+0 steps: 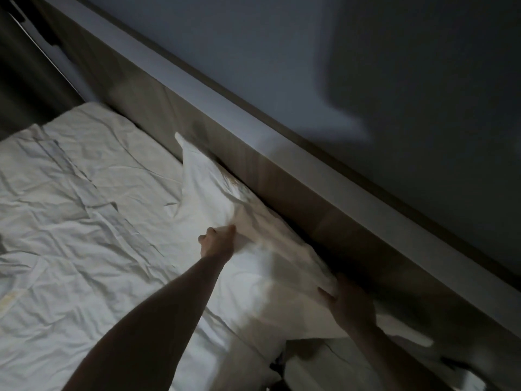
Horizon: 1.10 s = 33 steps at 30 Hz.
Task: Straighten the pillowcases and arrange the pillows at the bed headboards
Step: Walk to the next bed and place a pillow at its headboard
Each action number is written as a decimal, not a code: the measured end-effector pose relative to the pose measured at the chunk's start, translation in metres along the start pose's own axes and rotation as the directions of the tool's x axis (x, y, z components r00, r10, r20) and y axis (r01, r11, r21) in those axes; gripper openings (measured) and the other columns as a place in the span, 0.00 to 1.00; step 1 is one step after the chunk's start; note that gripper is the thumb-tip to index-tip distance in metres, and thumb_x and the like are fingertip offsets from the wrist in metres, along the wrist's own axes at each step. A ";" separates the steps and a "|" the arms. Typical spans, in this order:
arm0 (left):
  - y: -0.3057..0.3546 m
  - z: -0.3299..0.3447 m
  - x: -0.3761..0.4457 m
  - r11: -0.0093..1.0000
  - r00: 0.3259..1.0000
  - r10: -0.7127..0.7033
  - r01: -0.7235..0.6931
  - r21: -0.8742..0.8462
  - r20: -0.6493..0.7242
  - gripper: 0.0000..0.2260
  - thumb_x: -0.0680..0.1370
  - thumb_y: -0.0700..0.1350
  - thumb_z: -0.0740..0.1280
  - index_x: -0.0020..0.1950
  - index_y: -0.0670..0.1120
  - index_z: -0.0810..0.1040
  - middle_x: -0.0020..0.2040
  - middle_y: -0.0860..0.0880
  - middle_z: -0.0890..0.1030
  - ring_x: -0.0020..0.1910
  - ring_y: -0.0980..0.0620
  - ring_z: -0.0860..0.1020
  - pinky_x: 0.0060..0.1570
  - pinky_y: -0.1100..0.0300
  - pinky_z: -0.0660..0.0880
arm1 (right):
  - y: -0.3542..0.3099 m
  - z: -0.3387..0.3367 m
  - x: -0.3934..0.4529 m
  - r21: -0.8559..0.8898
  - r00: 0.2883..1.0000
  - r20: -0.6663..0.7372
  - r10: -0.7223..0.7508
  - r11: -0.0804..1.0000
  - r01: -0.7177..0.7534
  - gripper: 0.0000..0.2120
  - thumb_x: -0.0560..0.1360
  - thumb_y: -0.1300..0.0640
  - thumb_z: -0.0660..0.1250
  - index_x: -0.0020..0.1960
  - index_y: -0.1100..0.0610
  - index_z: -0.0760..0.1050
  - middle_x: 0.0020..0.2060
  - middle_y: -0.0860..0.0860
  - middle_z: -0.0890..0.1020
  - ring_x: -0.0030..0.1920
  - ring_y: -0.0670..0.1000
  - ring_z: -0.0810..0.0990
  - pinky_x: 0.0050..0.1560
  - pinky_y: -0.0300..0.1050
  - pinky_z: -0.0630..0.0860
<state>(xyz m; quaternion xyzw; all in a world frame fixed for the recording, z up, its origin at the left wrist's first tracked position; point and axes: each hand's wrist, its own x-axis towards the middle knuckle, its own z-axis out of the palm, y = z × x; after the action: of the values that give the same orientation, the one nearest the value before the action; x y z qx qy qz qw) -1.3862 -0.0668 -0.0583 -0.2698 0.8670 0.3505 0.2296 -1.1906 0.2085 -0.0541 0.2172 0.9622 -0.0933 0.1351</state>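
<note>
A: What is hard to see?

B: The room is dark and blurred. The right hand [349, 301] is in shadow, so its grip cannot be told; it is seen at the near end of the pillow [239, 249]. The bottom corner is cut off.

A: Where is the pillow, and which way is it pointed?

B: It is laid on the bed [70, 221], along the headboard [253, 165]. One corner is stuck up at the far end. The pillowcase is pinched by the left hand [218, 239].
</note>
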 end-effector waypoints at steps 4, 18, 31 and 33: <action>0.002 -0.004 -0.008 0.998 0.991 0.055 -0.059 -0.032 -0.120 0.22 0.82 0.56 0.60 0.63 0.40 0.79 0.63 0.34 0.77 0.60 0.32 0.78 0.62 0.47 0.74 | 0.002 -0.010 -0.009 -0.004 1.000 0.007 0.013 1.000 -0.013 0.25 0.81 0.40 0.62 0.73 0.53 0.74 0.63 0.52 0.83 0.62 0.52 0.81 0.61 0.49 0.77; -0.013 -0.013 -0.016 0.981 0.983 0.122 -0.140 -0.133 -0.135 0.15 0.81 0.53 0.64 0.47 0.41 0.78 0.51 0.38 0.82 0.52 0.36 0.80 0.50 0.53 0.73 | 0.011 0.005 -0.027 0.214 0.993 -0.081 0.082 0.975 -0.063 0.19 0.82 0.47 0.66 0.67 0.58 0.78 0.51 0.57 0.85 0.50 0.56 0.83 0.50 0.50 0.76; -0.051 -0.031 -0.075 0.949 0.927 0.313 -0.316 -0.022 0.204 0.29 0.79 0.51 0.73 0.78 0.50 0.69 0.74 0.45 0.73 0.67 0.44 0.78 0.67 0.52 0.73 | 0.010 -0.007 -0.053 0.284 0.991 -0.092 0.094 0.957 -0.065 0.37 0.75 0.48 0.75 0.78 0.55 0.66 0.73 0.58 0.74 0.71 0.62 0.73 0.72 0.63 0.67; -0.068 -0.046 -0.100 0.924 0.903 0.377 -0.381 -0.021 0.209 0.26 0.79 0.51 0.73 0.76 0.51 0.71 0.73 0.46 0.73 0.65 0.45 0.79 0.64 0.52 0.76 | -0.002 -0.017 -0.073 0.329 0.995 -0.083 0.064 0.944 -0.034 0.36 0.75 0.49 0.75 0.78 0.55 0.66 0.74 0.56 0.74 0.72 0.60 0.73 0.72 0.60 0.69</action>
<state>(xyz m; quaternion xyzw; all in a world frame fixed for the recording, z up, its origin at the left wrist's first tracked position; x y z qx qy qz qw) -1.2779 -0.1109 -0.0029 -0.0557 0.8773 0.4060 0.2497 -1.1322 0.1826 -0.0156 0.2644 0.9329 -0.2383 0.0549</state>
